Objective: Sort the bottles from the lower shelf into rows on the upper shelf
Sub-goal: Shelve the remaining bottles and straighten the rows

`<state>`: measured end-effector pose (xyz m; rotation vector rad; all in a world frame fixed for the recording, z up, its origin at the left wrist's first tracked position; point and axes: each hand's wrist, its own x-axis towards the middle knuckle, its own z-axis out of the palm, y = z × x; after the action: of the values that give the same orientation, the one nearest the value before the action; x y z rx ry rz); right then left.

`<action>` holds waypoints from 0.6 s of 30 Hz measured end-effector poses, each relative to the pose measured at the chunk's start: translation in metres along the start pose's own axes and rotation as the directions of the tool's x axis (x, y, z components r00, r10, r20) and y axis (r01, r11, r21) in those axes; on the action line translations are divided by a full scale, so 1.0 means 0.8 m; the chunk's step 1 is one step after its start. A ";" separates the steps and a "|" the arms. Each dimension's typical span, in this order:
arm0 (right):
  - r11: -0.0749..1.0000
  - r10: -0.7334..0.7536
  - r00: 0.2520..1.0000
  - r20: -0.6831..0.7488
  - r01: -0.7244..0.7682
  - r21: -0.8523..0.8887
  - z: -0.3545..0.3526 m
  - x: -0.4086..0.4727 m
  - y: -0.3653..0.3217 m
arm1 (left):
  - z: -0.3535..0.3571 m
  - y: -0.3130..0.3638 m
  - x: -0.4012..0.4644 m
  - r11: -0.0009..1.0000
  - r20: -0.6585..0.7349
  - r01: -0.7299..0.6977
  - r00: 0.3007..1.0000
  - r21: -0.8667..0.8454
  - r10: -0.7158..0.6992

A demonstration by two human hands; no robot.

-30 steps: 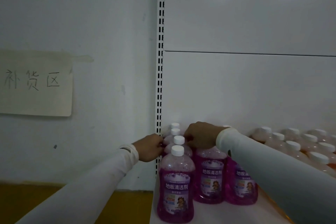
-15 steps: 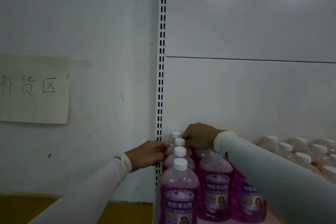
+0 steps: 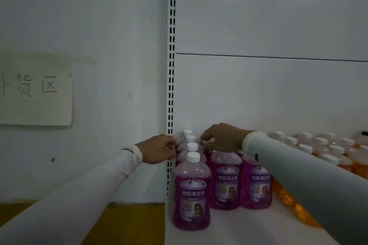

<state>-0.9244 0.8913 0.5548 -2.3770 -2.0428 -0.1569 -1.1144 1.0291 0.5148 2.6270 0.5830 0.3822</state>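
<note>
White shelf (image 3: pixel 249 230) against a white back panel (image 3: pixel 268 95), slotted upright (image 3: pixel 170 65) at its left edge, dim light. Left hand (image 3: pixel 157 149) sits at the upright, fingers curled against the left side of the purple bottles (image 3: pixel 192 191) in the leftmost row; whether it pinches one or only steadies, can't tell. Right hand (image 3: pixel 221 138) hangs over the back of the second row, fingers curled down on a bottle top there, cap hidden under it. Three purple rows stand side by side, orange bottles (image 3: pixel 326 151) in rows further right. Paper sign (image 3: pixel 35 89) on the wall to the left. Step looks like squaring the rows: press low on the shoulders, not the caps, both sides together, so nothing tips into its neighbour
</note>
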 end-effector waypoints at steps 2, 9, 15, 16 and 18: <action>0.999 0.005 1.000 -0.003 -0.005 0.040 -0.006 -0.018 -0.006 | -0.006 0.006 -0.008 0.999 -0.020 -0.016 1.000 0.029 0.016; 0.998 0.041 0.998 -0.048 -0.038 0.053 -0.014 -0.083 -0.008 | -0.015 0.043 -0.057 0.994 -0.031 -0.037 0.999 0.103 0.041; 0.993 0.036 0.994 -0.107 -0.024 0.117 -0.016 -0.144 0.019 | -0.010 0.095 -0.090 0.992 -0.065 0.018 0.998 0.129 -0.009; 0.992 0.027 0.994 -0.103 -0.014 0.125 -0.016 -0.154 0.026 | -0.005 0.104 -0.092 0.990 -0.073 0.022 0.997 0.140 -0.012; 0.990 0.000 0.996 -0.093 0.013 0.138 -0.013 -0.174 0.039 | 0.010 0.123 -0.097 0.976 -0.103 0.048 0.994 0.214 -0.026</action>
<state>-0.9152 0.7484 0.5559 -2.2383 -1.9527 -0.1181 -1.1461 0.9100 0.5390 2.8121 0.7434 0.4647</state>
